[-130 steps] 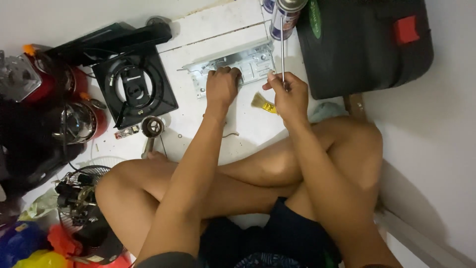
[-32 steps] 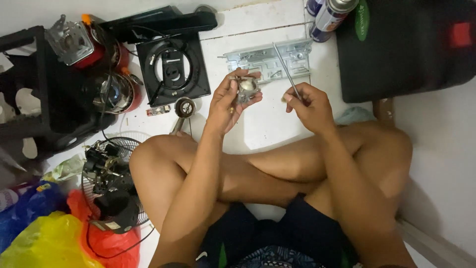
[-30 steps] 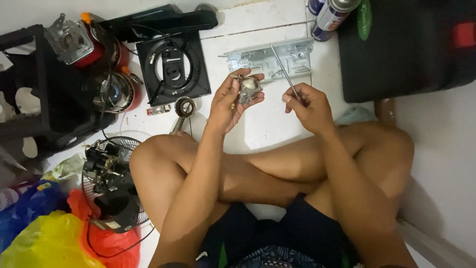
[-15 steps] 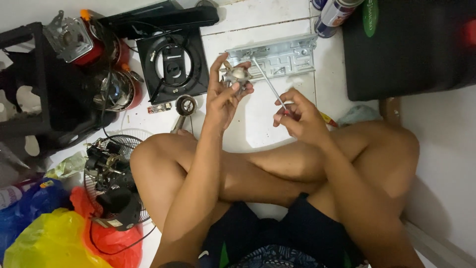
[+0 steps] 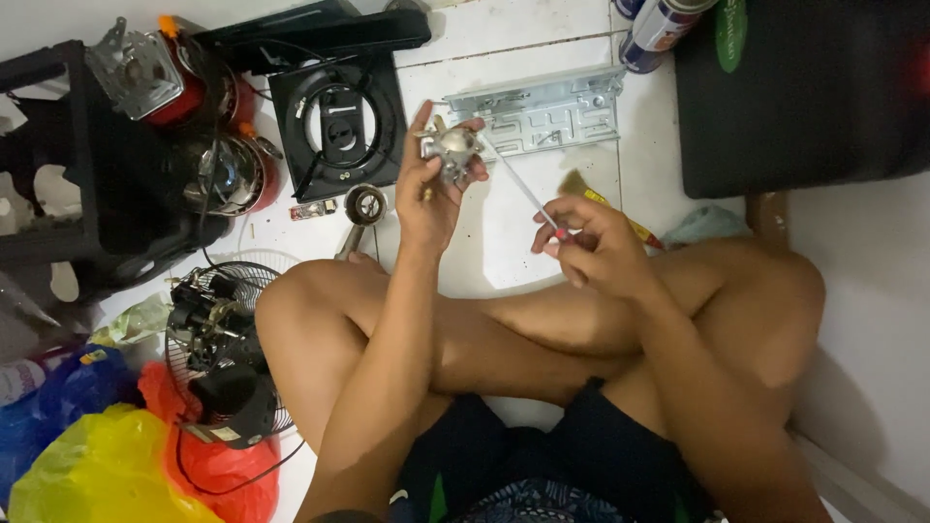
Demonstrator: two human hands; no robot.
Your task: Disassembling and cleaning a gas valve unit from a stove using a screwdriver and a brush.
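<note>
I see the left hand (image 5: 429, 189) raised over the white tiled floor (image 5: 504, 242), fingers curled round a small metal part (image 5: 453, 152), thumb & fingertips pinching it. Right hand (image 5: 593, 242) closed on a thin screwdriver (image 5: 523, 189), tip touching the part. Behind: grey metal bracket (image 5: 542, 111), black burner plate (image 5: 339, 126), spray cans (image 5: 659, 24), small brush (image 5: 581, 189) just beside the right hand.

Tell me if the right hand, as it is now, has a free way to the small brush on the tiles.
Probably yes. The right hand sits just beside the brush, with nothing between them, but its fingers already pinch a thin screwdriver, so grasping would be awkward.
</note>
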